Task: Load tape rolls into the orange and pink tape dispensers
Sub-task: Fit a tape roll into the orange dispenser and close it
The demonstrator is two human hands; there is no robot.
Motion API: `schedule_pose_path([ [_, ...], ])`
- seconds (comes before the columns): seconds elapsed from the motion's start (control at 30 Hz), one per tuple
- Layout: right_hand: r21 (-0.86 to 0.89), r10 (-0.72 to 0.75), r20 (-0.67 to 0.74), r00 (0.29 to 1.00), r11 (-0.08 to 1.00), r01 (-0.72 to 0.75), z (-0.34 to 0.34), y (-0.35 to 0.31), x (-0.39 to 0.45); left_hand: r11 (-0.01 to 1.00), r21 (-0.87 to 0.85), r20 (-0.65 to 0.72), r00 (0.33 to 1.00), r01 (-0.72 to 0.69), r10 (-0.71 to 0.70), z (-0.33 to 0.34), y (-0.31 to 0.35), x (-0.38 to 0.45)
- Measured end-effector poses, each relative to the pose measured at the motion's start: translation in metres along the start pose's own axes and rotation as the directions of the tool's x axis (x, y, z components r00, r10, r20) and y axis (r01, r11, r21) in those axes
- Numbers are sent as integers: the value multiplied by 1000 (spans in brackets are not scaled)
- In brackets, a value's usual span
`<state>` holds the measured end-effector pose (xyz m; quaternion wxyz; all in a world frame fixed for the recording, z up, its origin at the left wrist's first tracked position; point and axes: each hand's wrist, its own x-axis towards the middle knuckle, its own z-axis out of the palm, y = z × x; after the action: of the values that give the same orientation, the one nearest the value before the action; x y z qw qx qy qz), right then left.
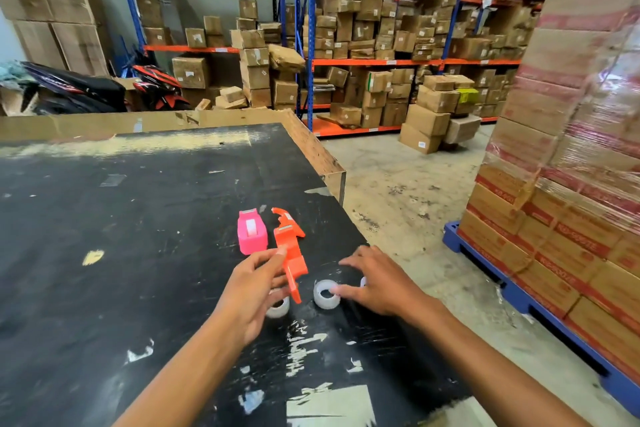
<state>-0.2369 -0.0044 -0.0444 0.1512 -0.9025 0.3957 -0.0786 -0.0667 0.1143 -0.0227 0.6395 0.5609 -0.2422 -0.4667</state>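
Between the thumb and fingers of our left hand we pinch the orange plastic tape dispenser, lifted and tilted above the scuffed black bench. Just past those fingers the pink plastic tape dispenser lies on the bench. Under our left palm a clear tape roll peeks out. Our right hand spreads its fingers wide, tips touching a second clear tape roll; a third roll shows behind the fingers, mostly hidden.
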Motion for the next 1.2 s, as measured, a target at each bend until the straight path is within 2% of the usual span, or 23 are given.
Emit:
schedule_pose_path([
  [0.13,-121,-28,89,996,992,39,20,-32,6,1000,-12,-26,1000,-10,10,-17,5,-15],
  [0.2,-18,-17,43,999,1000,18,28,-37,9,999,-33,-31,999,-21,20,-26,7,-25],
  [0.23,137,12,3,1000,990,-13,30,-40,9,998,-47,-37,999,-31,29,-30,8,-29],
  [0.27,358,70,-16,997,932,-59,28,-46,7,997,-61,-45,998,-42,39,-35,9,-33],
  [0.33,744,110,0,994,665,-73,23,-59,0,995,-83,-52,997,-54,50,-43,11,-39],
  [0.37,833,68,4,998,552,-41,19,-68,-2,994,-93,-59,997,-64,59,-47,11,-42],
  [0.4,868,13,9,1000,497,-14,16,-76,-5,993,-97,-63,996,-72,66,-48,11,-44],
  [0.5,892,-143,19,990,449,48,11,-99,-14,991,-91,-76,993,-94,87,-53,11,-51],
  [0.77,865,-261,-10,965,483,139,5,-116,-10,980,-165,-81,992,-108,96,-61,14,-49],
  [0.9,860,-265,-37,963,483,166,3,-115,4,974,-212,-68,995,-82,70,-61,15,-35],
  [0.97,836,-211,-102,972,511,199,-4,-109,22,973,-215,-75,995,-80,65,-62,16,-24],
  [1.07,773,-75,-203,976,600,206,-12,-87,62,974,-211,-111,992,-82,59,-63,19,-7],
  [1.2,590,19,-201,979,800,105,-6,-59,121,974,-196,-158,984,-113,82,-64,28,16],
])
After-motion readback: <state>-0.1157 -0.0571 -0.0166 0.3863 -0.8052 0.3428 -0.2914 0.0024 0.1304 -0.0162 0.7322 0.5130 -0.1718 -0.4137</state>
